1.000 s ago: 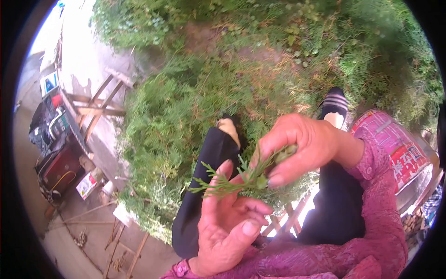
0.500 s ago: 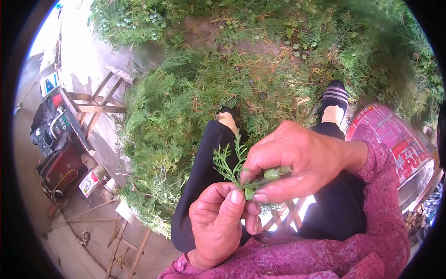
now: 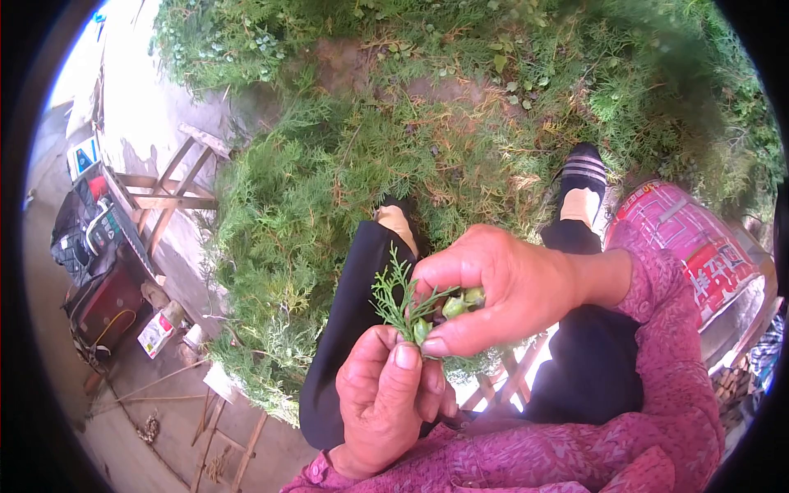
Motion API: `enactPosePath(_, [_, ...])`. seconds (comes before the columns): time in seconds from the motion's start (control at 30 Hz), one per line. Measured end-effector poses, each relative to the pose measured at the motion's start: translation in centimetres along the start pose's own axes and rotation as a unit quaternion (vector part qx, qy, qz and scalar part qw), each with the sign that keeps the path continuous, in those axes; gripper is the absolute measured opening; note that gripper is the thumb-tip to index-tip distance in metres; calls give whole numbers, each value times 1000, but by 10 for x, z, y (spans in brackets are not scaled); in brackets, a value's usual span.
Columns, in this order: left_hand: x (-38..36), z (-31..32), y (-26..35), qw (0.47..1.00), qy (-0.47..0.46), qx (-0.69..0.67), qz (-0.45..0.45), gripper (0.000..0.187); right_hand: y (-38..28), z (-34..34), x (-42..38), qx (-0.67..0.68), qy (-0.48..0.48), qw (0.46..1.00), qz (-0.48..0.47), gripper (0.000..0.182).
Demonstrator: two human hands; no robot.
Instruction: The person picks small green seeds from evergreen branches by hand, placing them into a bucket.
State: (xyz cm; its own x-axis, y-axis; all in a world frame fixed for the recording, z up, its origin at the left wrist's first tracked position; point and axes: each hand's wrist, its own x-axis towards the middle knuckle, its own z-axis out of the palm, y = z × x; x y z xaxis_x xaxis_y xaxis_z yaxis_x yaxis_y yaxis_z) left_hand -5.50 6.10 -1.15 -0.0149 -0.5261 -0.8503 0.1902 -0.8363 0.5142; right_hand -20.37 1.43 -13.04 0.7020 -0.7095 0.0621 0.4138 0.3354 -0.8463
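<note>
My left hand is closed, with thumb and forefinger pinching the base of a small evergreen sprig over my lap. The sprig has flat, scaly green leaves that point up and away from me. My right hand curls in from the right, its thumb and fingertips at a green cone on the sprig's base. More pale green cones lie in the curl of my right fingers, partly hidden. The tips of both hands almost meet.
Cut evergreen branches cover the ground around my feet. A pink printed sack stands at my right. On the left are a wooden stool, a dark red box and a wooden frame.
Both hands stay close together over my lap. My right hand has shifted slightly left and down. The sprig has tilted, and more of the green cones show between my right fingers.
</note>
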Motion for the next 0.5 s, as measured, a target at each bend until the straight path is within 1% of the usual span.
enactPosePath(0.03, [0, -1, 1, 1000, 4, -10, -8, 15, -2, 0, 0, -53, 9, 998, -21, 19])
enactPosePath(0.07, [1, -1, 1, 1000, 7, -20, -17, 15, 0, 1, 1, -53, 10, 998, -21, 19])
enactPosePath(0.13, [-2, 1, 3, 1000, 11, -24, -6, 15, 7, 3, 0, -141, 107, 983, -53, 21])
enactPosePath(0.17, [-2, 2, 3, 1000, 14, -27, 5, 15, 13, -6, 1, -133, 127, 983, 17, 19])
enactPosePath(0.2, [-2, 0, 1, 998, 9, -64, 19, 13, 14, -17, 1, -4, 154, 983, 96, 18])
enactPosePath(0.23, [-1, 0, -2, 998, 6, -64, 22, 13, 14, -26, 0, 123, 175, 962, 172, 18])
enactPosePath(0.27, [1, 1, -4, 999, 5, -30, 15, 13, 14, -32, -3, 119, 177, 962, 172, 18])
enactPosePath(0.3, [2, 0, -7, 1000, 5, 6, 6, 14, 14, -35, -6, 169, 138, 960, 173, 20])
enactPosePath(0.33, [2, -4, -8, 999, -15, 43, -23, 23, 15, -36, -7, 220, 98, 955, 172, 22])
enactPosePath(0.37, [3, 1, -7, 999, -18, 45, -21, 23, 18, -35, -7, 217, 100, 956, 170, 22])
enactPosePath(0.43, [5, 17, -3, 995, 47, 84, 19, 35, 24, -27, -3, 190, 31, 979, 66, 23])
enactPosePath(0.47, [4, 13, 0, 999, 12, 42, 14, 34, 24, -24, -1, 188, -4, 981, 38, 20])
enactPosePath(0.5, [4, 9, 0, 999, -8, 44, 21, 34, 17, -21, -3, 255, -23, 962, 94, 22])
